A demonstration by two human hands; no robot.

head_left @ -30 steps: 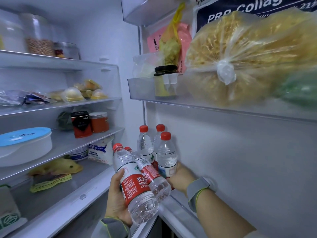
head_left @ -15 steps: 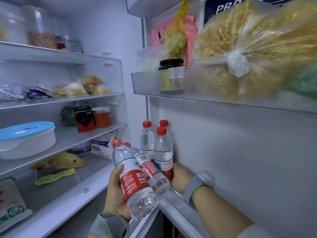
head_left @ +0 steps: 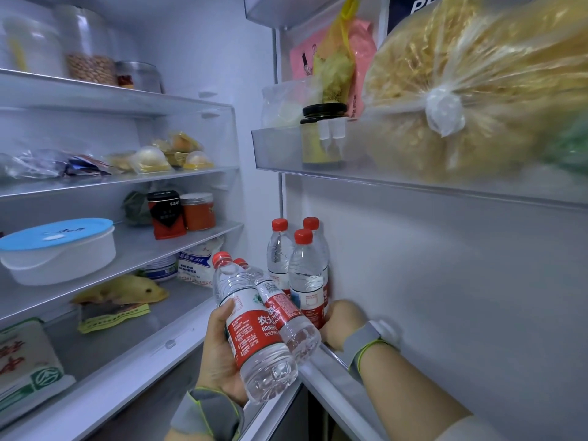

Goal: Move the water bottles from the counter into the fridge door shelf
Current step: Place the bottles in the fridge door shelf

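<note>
Seen from the head camera, a person stands at an open fridge, loading water bottles into the lower door shelf. The left hand clenches two full bottles together around their red labels, caps tilted up and away from the palm. Just beyond that grip, the right hand reaches into the shelf and wraps the base of the nearest standing bottle; two more bottles stand upright behind it. Full and sealed, the bottles look fairly heavy for one hand, their thin clear walls likely to flex and slip. The labelled waist seems the surest hold. Above the right hand, a black-lidded jar occupies the upper shelf.
</note>
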